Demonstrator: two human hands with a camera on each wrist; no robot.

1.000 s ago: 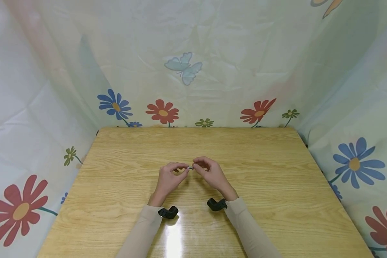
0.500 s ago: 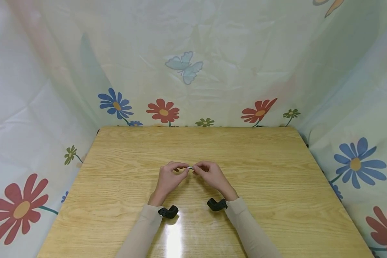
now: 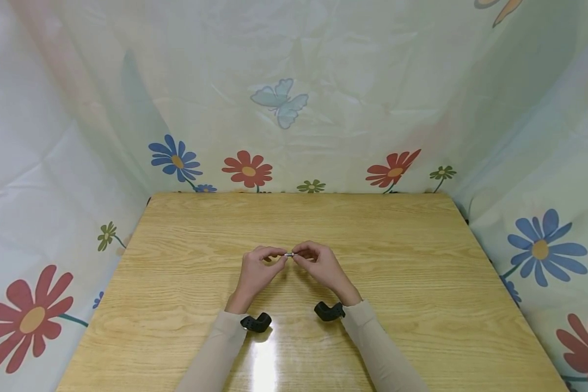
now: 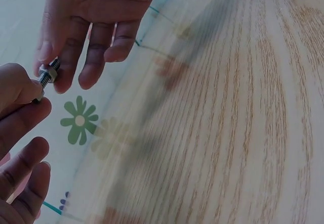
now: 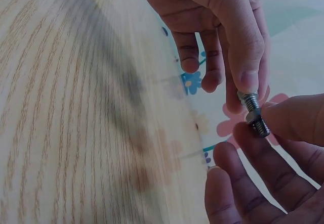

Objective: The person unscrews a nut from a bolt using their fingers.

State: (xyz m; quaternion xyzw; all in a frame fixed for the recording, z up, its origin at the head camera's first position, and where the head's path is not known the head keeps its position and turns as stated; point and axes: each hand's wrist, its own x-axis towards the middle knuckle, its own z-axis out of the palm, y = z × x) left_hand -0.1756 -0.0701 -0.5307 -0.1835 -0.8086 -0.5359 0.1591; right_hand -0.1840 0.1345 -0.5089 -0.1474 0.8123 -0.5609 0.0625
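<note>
Over the middle of the table both hands meet at a small metal bolt (image 5: 248, 100) with a nut on its thread. My left hand (image 3: 258, 272) pinches the bolt by its head between thumb and forefinger. At the nut (image 4: 48, 74), partway along the shank, are the thumb and forefinger of my right hand (image 3: 320, 267), one on each side. Beyond the nut the threaded end sticks out in the right wrist view. The other right-hand fingers (image 5: 228, 155) are bent loosely, away from the bolt.
Underneath is a wood-grain table (image 3: 294, 218). A pale curtain (image 3: 353, 98) printed with flowers and a butterfly hangs around its back and sides. Each wrist wears a black camera mount, left mount (image 3: 256, 323) and right mount (image 3: 329, 311).
The right thumb and forefinger closed in over the nut, then shifted, and more of the bolt now shows between the hands. My left hand has stayed put.
</note>
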